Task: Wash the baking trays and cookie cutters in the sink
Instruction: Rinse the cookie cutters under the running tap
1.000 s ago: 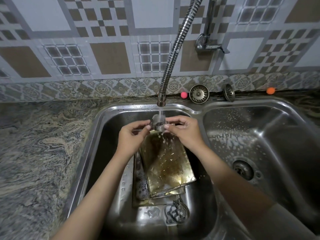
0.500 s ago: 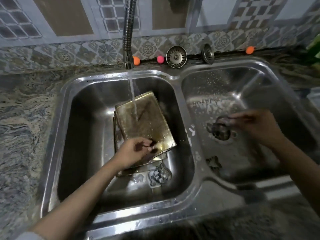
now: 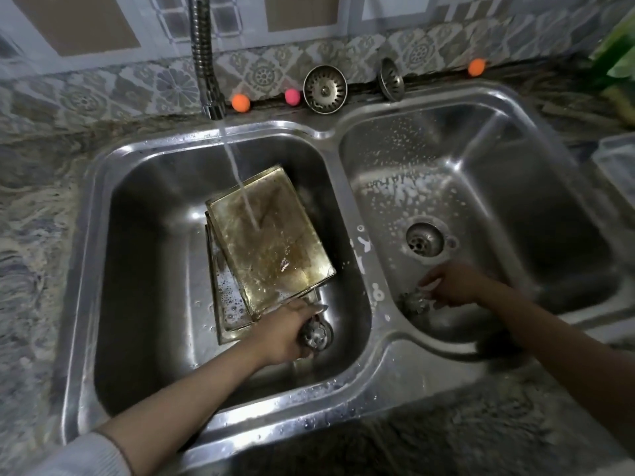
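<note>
Double steel sink (image 3: 374, 324) sunk in a marbled table (image 3: 31, 235), left basin's left half open, stacked grimy baking trays (image 3: 271, 242) tilted under the running tap (image 3: 206, 63), left hand (image 3: 285, 331) gripping a cookie cutter (image 3: 314, 333) beside them, right hand (image 3: 453, 286) pinching another cutter (image 3: 414, 300) low in the roomier, soap-flecked right basin

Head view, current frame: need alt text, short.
A person leans over a double steel sink: the left hand grips a cookie cutter in the left basin, the right hand holds another cutter low in the right basin. Tap water runs onto stacked, stained baking trays leaning in the left basin.
</note>
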Available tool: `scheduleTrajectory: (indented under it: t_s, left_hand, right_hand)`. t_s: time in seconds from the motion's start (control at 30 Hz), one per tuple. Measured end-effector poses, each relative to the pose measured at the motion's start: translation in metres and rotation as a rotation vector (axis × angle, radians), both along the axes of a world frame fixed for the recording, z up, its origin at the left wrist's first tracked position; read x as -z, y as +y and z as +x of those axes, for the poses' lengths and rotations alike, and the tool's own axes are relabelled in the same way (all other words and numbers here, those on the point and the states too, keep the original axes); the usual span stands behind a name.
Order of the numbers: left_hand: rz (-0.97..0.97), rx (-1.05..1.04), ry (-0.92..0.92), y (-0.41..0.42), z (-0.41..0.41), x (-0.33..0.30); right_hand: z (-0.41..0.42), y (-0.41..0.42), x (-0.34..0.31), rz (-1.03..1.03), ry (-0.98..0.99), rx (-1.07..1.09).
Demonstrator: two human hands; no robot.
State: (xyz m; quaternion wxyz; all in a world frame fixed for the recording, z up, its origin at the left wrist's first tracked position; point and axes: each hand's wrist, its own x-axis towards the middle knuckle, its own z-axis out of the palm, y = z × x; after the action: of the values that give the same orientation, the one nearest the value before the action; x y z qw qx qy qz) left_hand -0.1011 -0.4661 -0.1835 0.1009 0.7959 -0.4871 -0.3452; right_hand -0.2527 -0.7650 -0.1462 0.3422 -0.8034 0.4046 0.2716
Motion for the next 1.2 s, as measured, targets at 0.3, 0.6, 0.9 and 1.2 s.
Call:
scheduleTrajectory:
  t_s: [0.3, 0.6, 0.9, 1.2]
  left_hand:
    - [-0.204, -0.119, 0.112, 0.007, 0.013, -0.024]
    - [-0.508, -0.593, 0.212, 0.011, 0.056, -0.088]
    - [-0.683, -0.907, 0.352, 0.003, 0.083, -0.107]
    - [-0.906, -0.87, 0.109, -0.014, 0.095, -0.123]
  right_hand:
    - [0.021, 0.032, -0.06, -0.378, -0.486, -0.061]
    - [0.082, 0.11, -0.084, 0.27, -0.826, -0.17]
    - [0.138, 0.132, -0.078, 0.47, -1.066, 0.013]
    - [0.183, 0.133, -0.072, 0.447, -1.217, 0.186]
